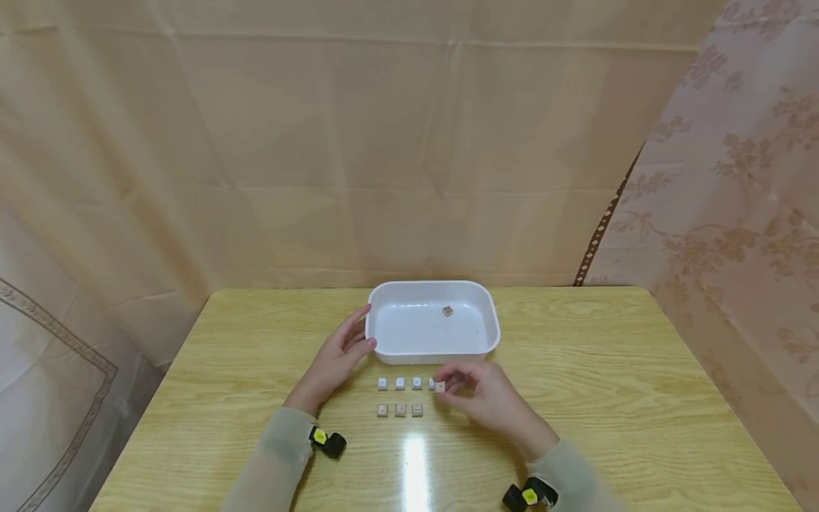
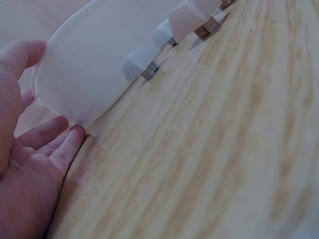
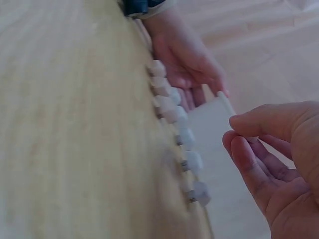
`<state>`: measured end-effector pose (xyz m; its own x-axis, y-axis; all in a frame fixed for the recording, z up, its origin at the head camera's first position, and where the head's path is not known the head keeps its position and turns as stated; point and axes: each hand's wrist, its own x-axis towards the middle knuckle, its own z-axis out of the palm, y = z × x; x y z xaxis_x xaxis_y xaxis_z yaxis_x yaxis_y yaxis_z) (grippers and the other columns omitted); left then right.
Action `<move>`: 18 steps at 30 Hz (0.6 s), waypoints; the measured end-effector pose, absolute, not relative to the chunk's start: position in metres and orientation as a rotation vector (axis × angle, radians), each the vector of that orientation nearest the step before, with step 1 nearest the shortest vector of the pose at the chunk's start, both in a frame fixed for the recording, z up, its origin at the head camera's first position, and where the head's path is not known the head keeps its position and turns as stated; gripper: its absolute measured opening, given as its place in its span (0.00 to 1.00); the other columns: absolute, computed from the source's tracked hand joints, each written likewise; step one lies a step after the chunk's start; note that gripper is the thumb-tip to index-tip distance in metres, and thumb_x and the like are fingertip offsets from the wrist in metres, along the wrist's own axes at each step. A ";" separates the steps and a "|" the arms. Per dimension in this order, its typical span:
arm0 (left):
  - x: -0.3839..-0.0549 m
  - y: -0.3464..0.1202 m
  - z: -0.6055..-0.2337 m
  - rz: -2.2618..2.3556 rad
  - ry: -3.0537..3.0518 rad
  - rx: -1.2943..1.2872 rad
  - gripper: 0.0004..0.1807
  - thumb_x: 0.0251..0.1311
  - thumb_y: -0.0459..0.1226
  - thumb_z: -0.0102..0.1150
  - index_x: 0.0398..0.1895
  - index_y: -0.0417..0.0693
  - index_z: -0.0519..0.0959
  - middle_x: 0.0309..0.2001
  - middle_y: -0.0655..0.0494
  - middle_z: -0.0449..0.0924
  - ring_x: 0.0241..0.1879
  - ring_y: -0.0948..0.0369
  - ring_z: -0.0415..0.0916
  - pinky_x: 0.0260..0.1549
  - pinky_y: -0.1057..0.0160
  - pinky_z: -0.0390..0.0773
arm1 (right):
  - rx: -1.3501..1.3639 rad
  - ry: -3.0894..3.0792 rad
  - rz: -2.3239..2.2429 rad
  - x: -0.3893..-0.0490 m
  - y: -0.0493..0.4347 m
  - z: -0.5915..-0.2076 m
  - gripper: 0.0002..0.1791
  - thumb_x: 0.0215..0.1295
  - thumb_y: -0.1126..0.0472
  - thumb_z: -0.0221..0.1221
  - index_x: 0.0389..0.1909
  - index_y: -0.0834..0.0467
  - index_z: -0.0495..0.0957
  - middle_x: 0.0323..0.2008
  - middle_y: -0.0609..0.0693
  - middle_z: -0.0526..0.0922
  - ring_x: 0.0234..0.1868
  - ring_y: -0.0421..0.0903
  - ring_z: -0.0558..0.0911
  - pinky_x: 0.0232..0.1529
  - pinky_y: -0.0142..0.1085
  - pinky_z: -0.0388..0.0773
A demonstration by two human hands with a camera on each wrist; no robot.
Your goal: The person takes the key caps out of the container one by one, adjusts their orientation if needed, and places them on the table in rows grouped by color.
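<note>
My left hand (image 1: 339, 360) holds the left end of a white plastic tray (image 1: 409, 358), fingers at its rim and outer wall. Thumb and fingertips of my right hand (image 1: 483, 395) pinch a small beige keycap (image 1: 440, 387) at the right end of a row of white keycaps (image 1: 399, 384). Closer to me lies a row of three beige keycaps (image 1: 400, 410). Inside the tray is one brownish keycap (image 1: 448, 311). In the right wrist view, the right fingertips (image 3: 239, 121) come together, but the pinched piece is hidden. The left wrist view shows keycaps (image 2: 141, 60) on small stems beside the tray.
The wood-grain table (image 1: 576, 370) extends to both sides of the tray. Behind it hangs a beige curtain (image 1: 384, 142), with a floral curtain (image 1: 736, 213) at the right. Each wrist wears a black camera (image 1: 334, 445).
</note>
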<state>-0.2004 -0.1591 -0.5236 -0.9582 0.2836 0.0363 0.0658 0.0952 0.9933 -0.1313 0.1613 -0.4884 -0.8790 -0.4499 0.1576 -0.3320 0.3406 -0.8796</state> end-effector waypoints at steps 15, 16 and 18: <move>-0.200 -0.160 -0.524 1.979 2.199 0.369 0.39 0.79 0.40 0.66 0.87 0.63 0.62 0.81 0.42 0.67 0.78 0.46 0.69 0.71 0.64 0.76 | -0.833 2.550 -1.503 -0.122 0.157 -0.504 0.11 0.65 0.66 0.76 0.46 0.56 0.89 0.39 0.44 0.87 0.38 0.40 0.86 0.39 0.34 0.88; -0.200 -0.160 -0.524 1.978 2.199 0.370 0.39 0.79 0.40 0.66 0.87 0.63 0.62 0.81 0.41 0.67 0.78 0.46 0.69 0.71 0.64 0.76 | -0.836 2.552 -1.499 -0.121 0.157 -0.504 0.11 0.64 0.67 0.76 0.46 0.56 0.89 0.39 0.44 0.87 0.37 0.40 0.86 0.38 0.33 0.87; -0.200 -0.160 -0.523 1.979 2.199 0.372 0.39 0.79 0.40 0.66 0.87 0.63 0.62 0.81 0.41 0.67 0.78 0.46 0.69 0.71 0.64 0.76 | -0.829 2.554 -1.488 -0.120 0.157 -0.506 0.11 0.65 0.66 0.76 0.46 0.56 0.90 0.38 0.44 0.87 0.36 0.38 0.85 0.37 0.32 0.87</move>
<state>-0.2000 -0.1597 -0.5229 -0.9562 0.2889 0.0468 0.0769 0.0938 0.9926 -0.1203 0.1567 -0.5058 -0.8517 -0.4836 0.2017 -0.4139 0.3849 -0.8249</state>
